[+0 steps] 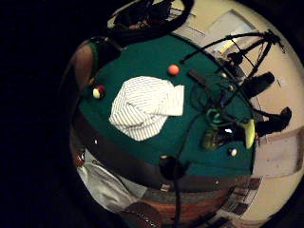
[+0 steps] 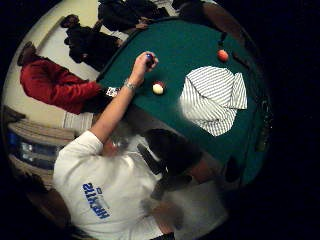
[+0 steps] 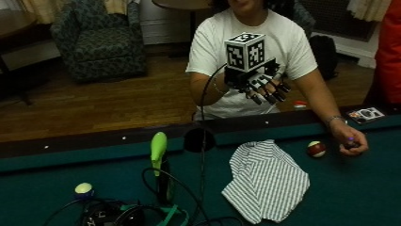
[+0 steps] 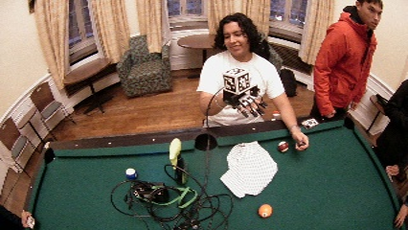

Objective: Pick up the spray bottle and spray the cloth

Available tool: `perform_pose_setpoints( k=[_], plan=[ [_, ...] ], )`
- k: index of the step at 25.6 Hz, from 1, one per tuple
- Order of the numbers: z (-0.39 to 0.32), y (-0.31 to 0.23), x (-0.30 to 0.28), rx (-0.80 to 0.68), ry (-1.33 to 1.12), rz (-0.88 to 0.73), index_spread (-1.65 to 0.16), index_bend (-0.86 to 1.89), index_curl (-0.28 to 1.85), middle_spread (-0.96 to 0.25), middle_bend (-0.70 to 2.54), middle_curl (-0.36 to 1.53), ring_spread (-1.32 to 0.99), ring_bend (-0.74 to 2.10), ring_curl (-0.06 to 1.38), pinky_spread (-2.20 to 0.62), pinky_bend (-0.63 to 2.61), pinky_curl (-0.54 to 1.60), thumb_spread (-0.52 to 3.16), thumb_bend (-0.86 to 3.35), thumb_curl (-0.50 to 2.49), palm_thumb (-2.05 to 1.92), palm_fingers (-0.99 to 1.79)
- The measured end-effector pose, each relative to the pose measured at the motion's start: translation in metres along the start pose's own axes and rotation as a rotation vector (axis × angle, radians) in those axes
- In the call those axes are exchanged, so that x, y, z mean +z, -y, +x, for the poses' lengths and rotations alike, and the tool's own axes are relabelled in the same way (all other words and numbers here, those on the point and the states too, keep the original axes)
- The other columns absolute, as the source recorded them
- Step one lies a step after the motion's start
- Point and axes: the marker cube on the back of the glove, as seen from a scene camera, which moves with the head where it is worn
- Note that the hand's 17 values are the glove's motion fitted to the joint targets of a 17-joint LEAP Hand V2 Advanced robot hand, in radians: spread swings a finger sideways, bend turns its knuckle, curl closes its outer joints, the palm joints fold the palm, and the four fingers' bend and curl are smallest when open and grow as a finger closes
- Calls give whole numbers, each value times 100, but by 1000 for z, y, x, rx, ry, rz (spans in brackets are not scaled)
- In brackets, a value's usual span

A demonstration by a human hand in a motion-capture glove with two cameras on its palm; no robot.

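Fingers of the right hand hang relaxed and apart, holding nothing, raised above the table. Spray bottle stands untouched beside the striped cloth. Task not begun: pickup and spraying both remain.

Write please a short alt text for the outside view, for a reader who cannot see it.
A person in a white T-shirt holds the black-gloved right hand raised above a green felt pool table, fingers spread and holding nothing. On the felt lie a white striped cloth, a dark spray bottle with a yellow-green trigger head and a red-and-white billiard ball.
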Motion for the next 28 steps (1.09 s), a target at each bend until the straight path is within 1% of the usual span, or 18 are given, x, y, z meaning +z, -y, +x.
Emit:
perform_pose_setpoints(
  k=[1, 4, 10, 16, 28],
  plan=[
    [1, 1, 0, 0, -3, -1, -24, 17, 4, -8, 25, 7, -6, 35, 8, 8, 40, 9, 39, 14, 7, 25, 63],
    [3, 4, -2, -1, -25, -8, -33, 16, 11, -10, 25, 11, -8, 37, 14, 11, 42, 16, 56, 13, 9, 28, 60],
    [5, 4, 1, -2, -51, -30, -42, 15, 16, -13, 24, 17, -10, 38, 20, 14, 42, 21, 77, 9, 13, 29, 57],
    [24, -9, -1, 25, -51, -17, -45, 15, 18, -14, 22, 21, -11, 38, 22, 16, 41, 24, 88, 5, 17, 31, 57],
    [101, -60, -9, 139, 0, 23, -47, 15, 22, -15, 19, 26, -12, 38, 26, 17, 36, 27, 96, -1, 22, 34, 59]
  ],
)
